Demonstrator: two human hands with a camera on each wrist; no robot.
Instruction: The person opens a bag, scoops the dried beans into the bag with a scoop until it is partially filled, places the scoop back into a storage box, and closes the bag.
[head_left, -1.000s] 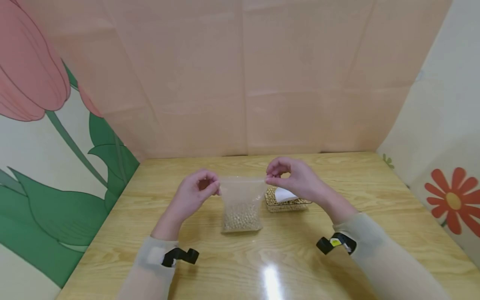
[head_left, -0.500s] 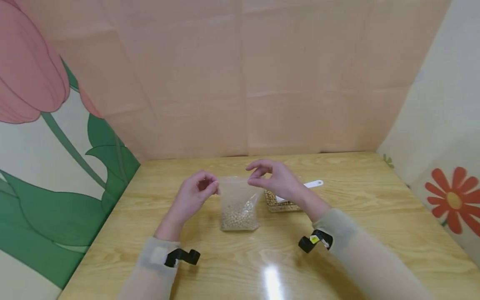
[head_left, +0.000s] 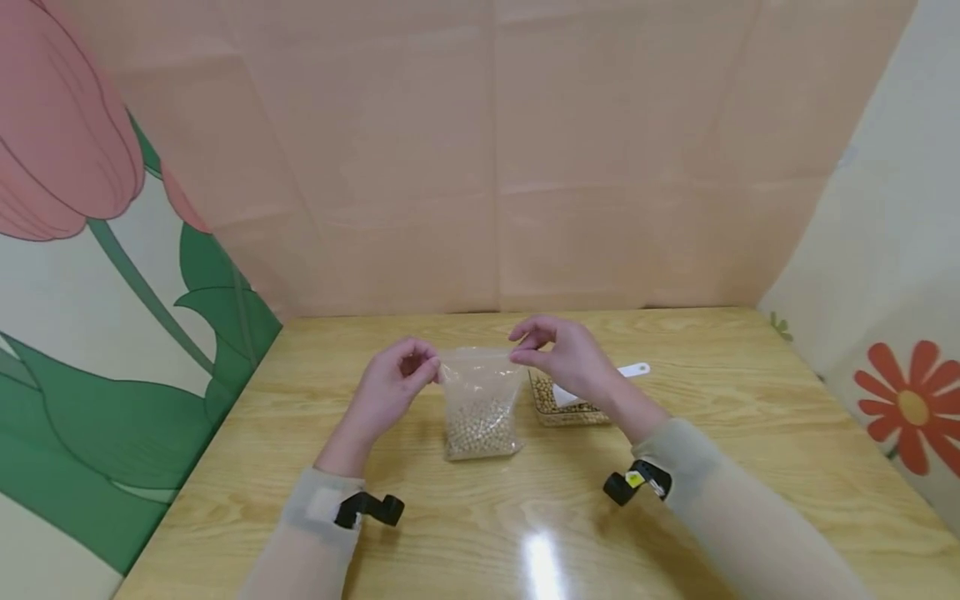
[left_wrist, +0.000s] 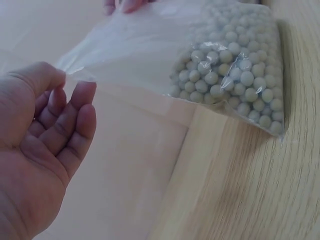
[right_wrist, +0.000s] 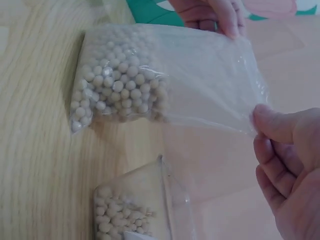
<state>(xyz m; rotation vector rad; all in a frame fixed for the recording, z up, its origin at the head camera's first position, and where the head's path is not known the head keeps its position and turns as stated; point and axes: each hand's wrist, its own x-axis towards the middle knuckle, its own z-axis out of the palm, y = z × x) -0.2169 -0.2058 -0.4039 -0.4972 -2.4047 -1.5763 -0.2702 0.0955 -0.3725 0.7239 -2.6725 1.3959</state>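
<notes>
A clear zip bag (head_left: pixel 480 385), its lower half filled with round pale beans (right_wrist: pixel 127 85), stands upright on the table in the head view. My left hand (head_left: pixel 392 385) pinches its upper left corner between thumb and index finger. At the opposite upper corner, the thumb and index finger of my right hand (head_left: pixel 572 360) pinch the bag's rim. The top edge is stretched between both hands. In the left wrist view the other fingers of my left hand (left_wrist: pixel 45 130) curl loosely below the plastic. Whether the zip is sealed cannot be told.
Right of the bag, partly behind my right forearm, stands a clear rectangular container (head_left: pixel 573 419) of the same beans. A white scoop (head_left: pixel 633 369) lies in it, handle sticking out to the right. The wooden table (head_left: pixel 450 533) meets a pink backdrop (head_left: pixel 390 208) behind.
My right hand first slid left along the bag's top edge, then came back partway right to the corner. The scoop handle came into view. My left hand kept its pinch.
</notes>
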